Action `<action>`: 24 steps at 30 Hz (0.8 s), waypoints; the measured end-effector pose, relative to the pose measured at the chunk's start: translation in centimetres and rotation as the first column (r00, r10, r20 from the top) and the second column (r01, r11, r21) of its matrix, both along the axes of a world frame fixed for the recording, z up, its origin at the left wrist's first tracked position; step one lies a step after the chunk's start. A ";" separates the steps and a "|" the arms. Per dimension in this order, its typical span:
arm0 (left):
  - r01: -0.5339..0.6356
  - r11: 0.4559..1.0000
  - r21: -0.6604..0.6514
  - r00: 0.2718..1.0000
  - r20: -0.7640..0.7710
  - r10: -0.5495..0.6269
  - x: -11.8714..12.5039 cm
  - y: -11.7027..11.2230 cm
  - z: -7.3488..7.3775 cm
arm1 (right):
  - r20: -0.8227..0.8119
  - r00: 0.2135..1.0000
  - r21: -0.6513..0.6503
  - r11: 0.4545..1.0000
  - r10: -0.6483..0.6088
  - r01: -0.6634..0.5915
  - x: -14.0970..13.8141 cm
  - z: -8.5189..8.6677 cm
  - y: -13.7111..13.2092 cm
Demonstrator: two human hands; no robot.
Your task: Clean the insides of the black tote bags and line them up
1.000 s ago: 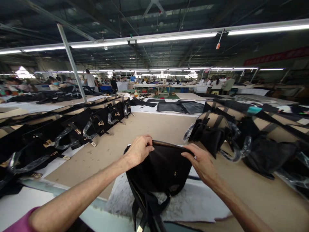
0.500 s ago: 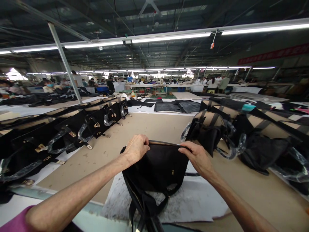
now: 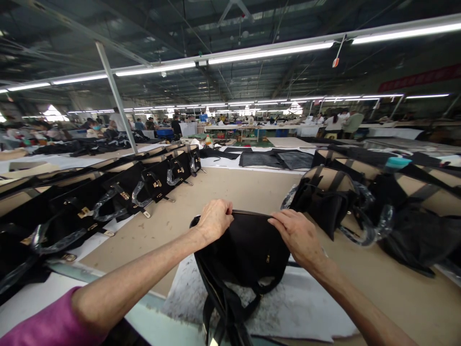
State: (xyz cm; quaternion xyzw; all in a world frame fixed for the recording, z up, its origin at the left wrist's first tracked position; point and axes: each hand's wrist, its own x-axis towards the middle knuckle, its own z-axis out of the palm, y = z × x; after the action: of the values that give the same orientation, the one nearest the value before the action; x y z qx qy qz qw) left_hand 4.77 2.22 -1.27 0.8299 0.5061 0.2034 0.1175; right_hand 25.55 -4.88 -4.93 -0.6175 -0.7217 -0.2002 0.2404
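Observation:
A black bag (image 3: 248, 245) stands in front of me, its straps hanging toward the near table edge and a small gold zip pull on its face. My left hand (image 3: 216, 220) pinches the bag's top edge at the left. On the right part of the same edge, my right hand (image 3: 297, 233) grips with thumb and fingers. The edge runs taut between both hands. Beneath the bag lies a smudged white sheet (image 3: 309, 300).
Several black bags (image 3: 124, 185) with gold clasps and plastic-wrapped handles line the left side. More black and tan bags (image 3: 326, 192) stand at right. Flat black pieces (image 3: 266, 158) lie ahead on the brown tabletop (image 3: 223, 185). A slanted post (image 3: 117, 96) rises at left; people work farther back.
The view has turned slightly left, so the scene sits farther right. Both hands keep their hold on the bag's top edge; the tan strip seen along it earlier is now mostly hidden.

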 end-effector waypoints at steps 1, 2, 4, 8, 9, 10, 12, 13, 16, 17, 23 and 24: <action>0.000 1.000 0.007 1.000 -0.003 0.000 0.0 0.1 -0.1 | 0.001 1.000 0.000 1.000 -0.006 0.006 -0.2 0.0 0.1; 0.001 1.000 0.014 1.000 -0.007 -0.001 0.0 0.1 -0.1 | 0.004 1.000 -0.001 1.000 -0.012 0.012 -0.4 0.1 0.2; -0.003 1.000 0.024 1.000 -0.013 0.003 0.1 0.3 -0.2 | 0.015 1.000 0.001 1.000 -0.020 0.020 -0.7 0.2 0.4; -0.011 1.000 0.009 1.000 -0.017 0.012 0.2 0.4 -0.2 | 0.045 0.999 0.004 1.000 -0.014 0.014 -1.4 0.4 0.7; -0.012 1.000 0.006 1.000 -0.017 0.012 0.2 0.4 -0.2 | 0.050 0.999 0.006 1.000 -0.011 0.011 -1.7 0.5 0.8; -0.012 1.000 0.004 1.000 -0.017 0.012 0.2 0.4 -0.2 | 0.052 0.999 0.009 1.000 -0.013 0.012 -1.9 0.6 0.8; -0.010 1.000 0.003 1.000 -0.014 0.010 0.2 0.4 -0.1 | 0.057 0.998 0.002 1.000 -0.014 0.014 -2.6 0.7 1.1; -0.006 1.000 0.004 1.000 -0.013 0.006 0.2 0.4 -0.1 | 0.059 0.998 -0.007 1.000 -0.015 0.016 -3.0 0.7 1.2; 0.009 1.000 0.000 1.000 -0.011 -0.009 0.1 0.3 0.0 | 0.061 0.998 -0.048 0.999 0.002 0.001 -4.3 0.9 1.8; 0.015 1.000 -0.007 1.000 -0.014 -0.015 0.0 0.3 0.0 | 0.059 0.998 -0.060 0.998 0.012 -0.008 -4.6 1.0 2.0; 0.054 0.998 0.033 0.999 -0.006 -0.054 -1.7 -0.2 0.0 | 0.057 0.997 -0.086 0.995 0.047 -0.042 -5.2 1.0 3.0; 0.048 0.998 0.042 0.999 -0.002 -0.048 -2.2 -0.2 0.0 | 0.054 0.997 -0.092 0.994 0.058 -0.053 -5.1 1.0 3.1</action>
State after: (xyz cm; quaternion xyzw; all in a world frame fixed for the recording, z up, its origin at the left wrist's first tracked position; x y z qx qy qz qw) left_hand 2.61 2.01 -1.30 0.8441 0.4818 0.2107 0.1045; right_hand 20.47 -1.79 -3.96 -0.6014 -0.7534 -0.1782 0.1972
